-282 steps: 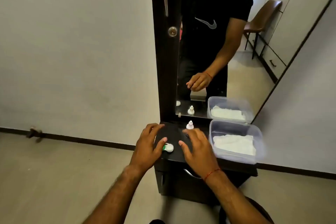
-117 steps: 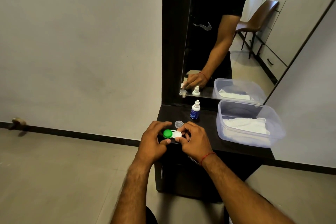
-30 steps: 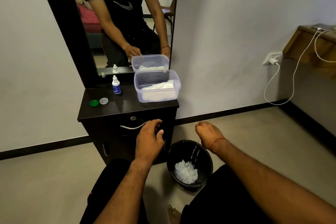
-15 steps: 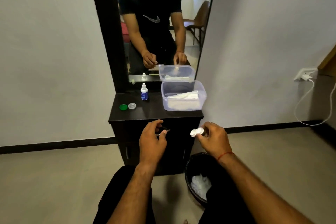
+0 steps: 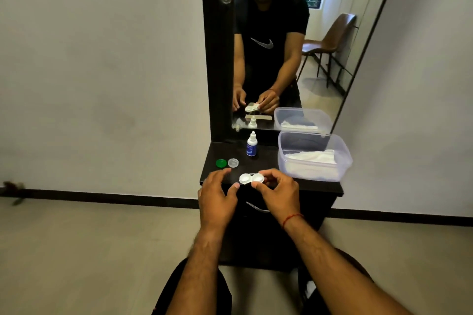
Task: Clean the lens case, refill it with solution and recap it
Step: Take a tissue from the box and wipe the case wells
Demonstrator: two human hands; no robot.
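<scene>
Lens case (image 5: pixel 251 178), one, one green cap (image 5: pixel 221 163), one clear cap (image 5: pixel 233 162), one bottle (image 5: pixel 251 147)

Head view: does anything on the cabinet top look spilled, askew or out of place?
Nothing stands out. The solution bottle stands upright, the green cap and clear cap lie side by side, and the right hand holds the uncapped lens case. No spill shows.
</scene>
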